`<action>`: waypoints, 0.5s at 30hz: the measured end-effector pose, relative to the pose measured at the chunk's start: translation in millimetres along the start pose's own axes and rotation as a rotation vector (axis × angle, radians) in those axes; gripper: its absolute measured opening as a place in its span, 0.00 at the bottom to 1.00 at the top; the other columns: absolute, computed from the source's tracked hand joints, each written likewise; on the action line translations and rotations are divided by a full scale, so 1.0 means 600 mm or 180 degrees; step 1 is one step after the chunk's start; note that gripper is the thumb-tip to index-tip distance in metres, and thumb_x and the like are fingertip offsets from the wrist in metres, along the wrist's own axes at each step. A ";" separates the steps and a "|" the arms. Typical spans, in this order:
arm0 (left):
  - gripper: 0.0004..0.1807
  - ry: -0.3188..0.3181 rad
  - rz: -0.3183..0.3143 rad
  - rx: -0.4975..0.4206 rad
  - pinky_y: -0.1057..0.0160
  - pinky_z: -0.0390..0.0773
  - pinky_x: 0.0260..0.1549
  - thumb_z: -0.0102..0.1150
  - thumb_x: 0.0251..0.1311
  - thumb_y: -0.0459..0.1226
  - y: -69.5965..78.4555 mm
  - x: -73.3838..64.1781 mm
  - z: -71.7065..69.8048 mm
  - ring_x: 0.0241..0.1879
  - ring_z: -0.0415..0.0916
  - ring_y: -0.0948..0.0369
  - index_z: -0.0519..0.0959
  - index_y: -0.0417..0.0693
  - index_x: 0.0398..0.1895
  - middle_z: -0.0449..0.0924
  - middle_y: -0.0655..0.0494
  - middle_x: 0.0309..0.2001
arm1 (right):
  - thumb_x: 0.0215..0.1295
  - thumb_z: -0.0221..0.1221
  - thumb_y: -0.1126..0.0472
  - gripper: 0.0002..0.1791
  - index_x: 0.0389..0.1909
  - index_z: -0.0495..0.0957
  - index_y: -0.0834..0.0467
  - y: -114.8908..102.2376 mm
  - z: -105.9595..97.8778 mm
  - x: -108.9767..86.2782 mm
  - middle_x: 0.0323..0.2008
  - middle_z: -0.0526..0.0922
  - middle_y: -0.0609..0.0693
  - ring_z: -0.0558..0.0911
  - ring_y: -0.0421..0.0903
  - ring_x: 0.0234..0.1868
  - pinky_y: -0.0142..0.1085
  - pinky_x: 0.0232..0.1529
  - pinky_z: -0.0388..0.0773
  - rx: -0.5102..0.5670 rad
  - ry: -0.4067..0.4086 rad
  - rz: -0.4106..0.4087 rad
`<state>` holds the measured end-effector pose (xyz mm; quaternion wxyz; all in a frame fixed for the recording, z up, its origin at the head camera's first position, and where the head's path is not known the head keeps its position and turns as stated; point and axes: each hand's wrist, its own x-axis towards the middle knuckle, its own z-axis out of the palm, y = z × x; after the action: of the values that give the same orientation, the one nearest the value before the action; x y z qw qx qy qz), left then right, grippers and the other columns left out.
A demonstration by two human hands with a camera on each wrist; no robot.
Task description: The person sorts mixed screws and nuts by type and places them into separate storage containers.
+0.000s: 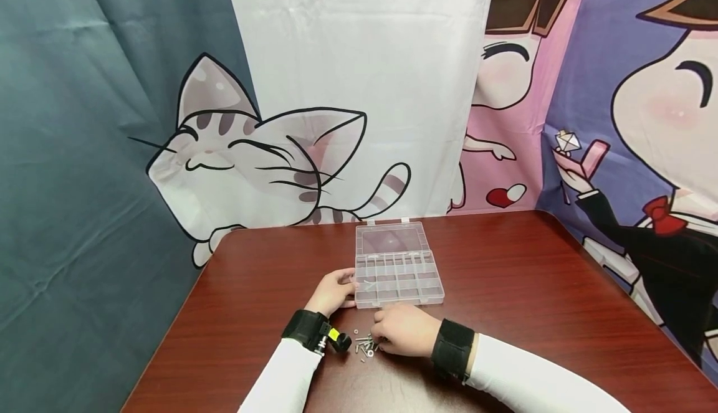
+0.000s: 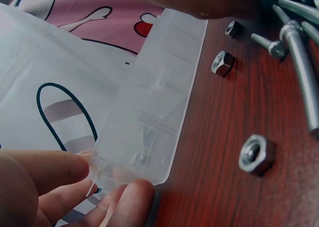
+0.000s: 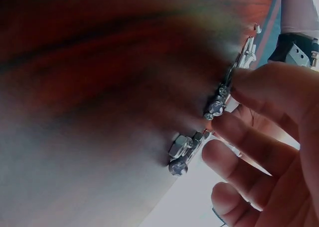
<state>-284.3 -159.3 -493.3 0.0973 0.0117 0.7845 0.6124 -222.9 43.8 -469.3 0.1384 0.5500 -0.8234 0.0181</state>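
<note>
A clear plastic compartment box [image 1: 399, 279] stands on the table with its lid [image 1: 391, 238] laid back, away from me. My left hand [image 1: 332, 291] grips its near left corner, thumb and fingers on either side of the edge. Through the wall a blurred screw-like piece [image 2: 143, 149] shows inside. My right hand [image 1: 406, 331] reaches down to a small pile of metal screws [image 1: 364, 346] in front of the box. Its thumb [image 3: 249, 90] and forefinger are bent and apart, their tips right at the screws. Loose hex nuts [image 2: 255, 154] lie between box and pile.
The reddish-brown wooden table [image 1: 533, 288] extends to both sides of the box. Behind it hangs a printed cloth [image 1: 359, 76] with cartoon figures, close to the back edge. Black straps [image 1: 453, 347] with small cameras circle both wrists.
</note>
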 end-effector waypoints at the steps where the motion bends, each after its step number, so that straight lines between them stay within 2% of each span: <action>1: 0.26 0.0003 -0.0003 -0.0001 0.61 0.83 0.29 0.55 0.60 0.33 0.001 0.000 0.000 0.41 0.79 0.55 0.65 0.40 0.63 0.73 0.41 0.53 | 0.45 0.66 0.54 0.06 0.22 0.78 0.42 0.000 0.000 0.000 0.23 0.70 0.35 0.71 0.34 0.24 0.25 0.23 0.67 0.0007 -0.0013 0.0010; 7: 0.25 0.0038 -0.0028 0.0034 0.61 0.82 0.29 0.54 0.61 0.33 0.005 -0.004 0.001 0.41 0.78 0.56 0.66 0.42 0.63 0.74 0.42 0.52 | 0.46 0.65 0.58 0.06 0.23 0.79 0.43 -0.002 -0.004 0.000 0.24 0.72 0.35 0.73 0.35 0.25 0.27 0.26 0.70 0.0045 -0.0048 0.0059; 15: 0.26 0.0028 -0.0030 0.0036 0.61 0.82 0.29 0.54 0.61 0.34 0.002 -0.002 0.000 0.42 0.78 0.55 0.66 0.42 0.63 0.74 0.41 0.53 | 0.47 0.66 0.58 0.06 0.24 0.78 0.45 -0.002 -0.005 -0.001 0.24 0.72 0.37 0.74 0.34 0.26 0.27 0.26 0.70 0.0098 -0.0080 0.0133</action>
<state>-283.0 -159.1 -492.3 0.0967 0.0058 0.7884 0.6075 -221.2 44.5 -466.6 0.1192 0.5349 -0.8361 0.0268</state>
